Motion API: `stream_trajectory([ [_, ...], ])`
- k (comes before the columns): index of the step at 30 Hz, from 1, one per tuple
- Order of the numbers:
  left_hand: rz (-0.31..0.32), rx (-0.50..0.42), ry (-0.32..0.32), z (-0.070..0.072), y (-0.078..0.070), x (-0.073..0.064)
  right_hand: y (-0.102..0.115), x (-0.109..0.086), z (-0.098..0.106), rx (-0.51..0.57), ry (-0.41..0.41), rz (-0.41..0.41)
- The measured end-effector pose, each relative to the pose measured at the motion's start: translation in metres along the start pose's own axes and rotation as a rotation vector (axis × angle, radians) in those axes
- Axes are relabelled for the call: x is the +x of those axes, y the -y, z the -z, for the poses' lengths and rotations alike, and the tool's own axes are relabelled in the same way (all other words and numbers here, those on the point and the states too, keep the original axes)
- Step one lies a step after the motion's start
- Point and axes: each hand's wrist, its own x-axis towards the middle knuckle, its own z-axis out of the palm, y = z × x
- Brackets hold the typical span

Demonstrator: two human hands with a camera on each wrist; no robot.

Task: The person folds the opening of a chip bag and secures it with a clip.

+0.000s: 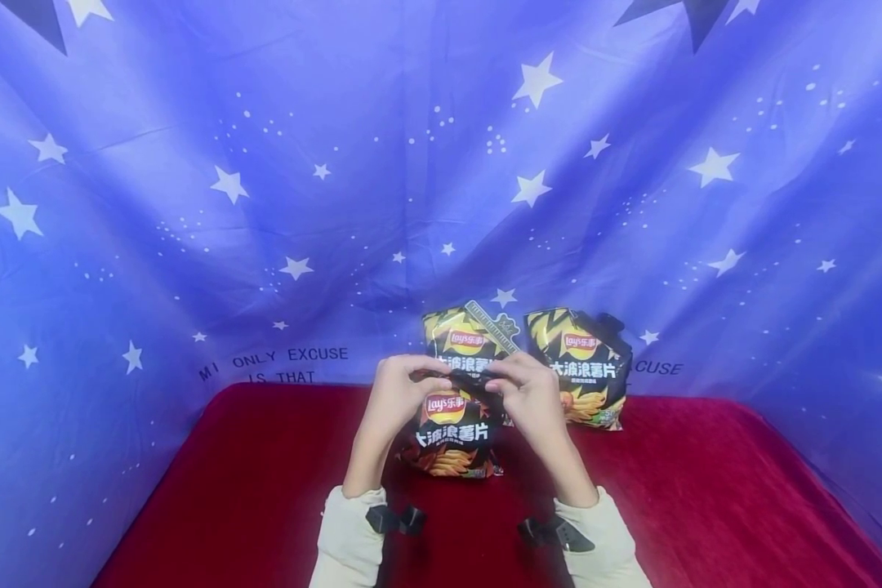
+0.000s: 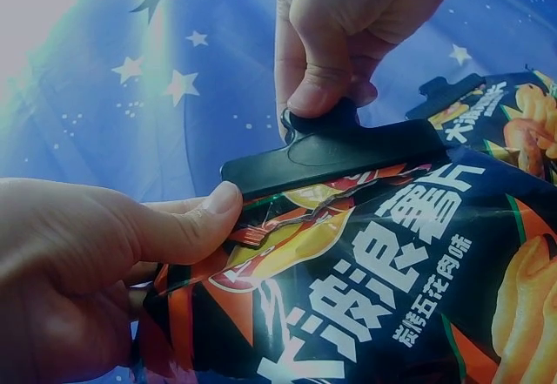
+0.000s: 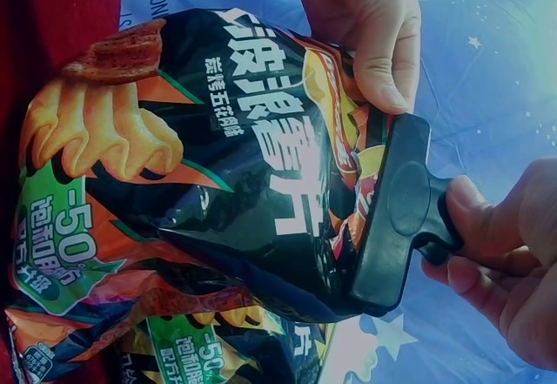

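Note:
A black and orange Lay's potato chip bag [image 1: 452, 445] stands in front, its top edge folded down. The left hand [image 1: 404, 396] pinches the left end of that fold, thumb in front, as the left wrist view shows. Along the folded edge lies a black bag clip [image 2: 335, 162], its long bar spanning much of the bag's top. Thumb and fingers of my right hand [image 1: 532, 396] pinch the clip's rear handle. In the right wrist view the clip's bar sits right over the fold, beside the left thumb.
Behind stands another Lay's bag [image 1: 441, 327] with a pale ruler-shaped clip [image 1: 491, 325] slanting across its top corner. To the right is a third bag [image 1: 579, 367], with a black clip [image 1: 603, 327] on its corner. A red cloth [image 1: 250, 482] covers the table; a blue starry curtain [image 1: 375, 204] hangs behind.

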Motion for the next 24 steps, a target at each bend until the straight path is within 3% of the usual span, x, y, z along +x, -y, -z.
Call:
stream_trajectory([
  [9,-0.023,0.045,-0.013,-0.0003,0.0,-0.0012,0.0017,-0.0004,0.0016,0.009,0.028,-0.041],
  [19,-0.026,0.054,-0.011,-0.0004,0.0002,-0.0014,0.0019,-0.0005,0.0027,-0.008,0.053,-0.028],
  [24,-0.003,0.043,-0.002,-0.0013,-0.0008,-0.0016,0.0003,0.0003,0.0044,-0.006,0.083,-0.04],
])
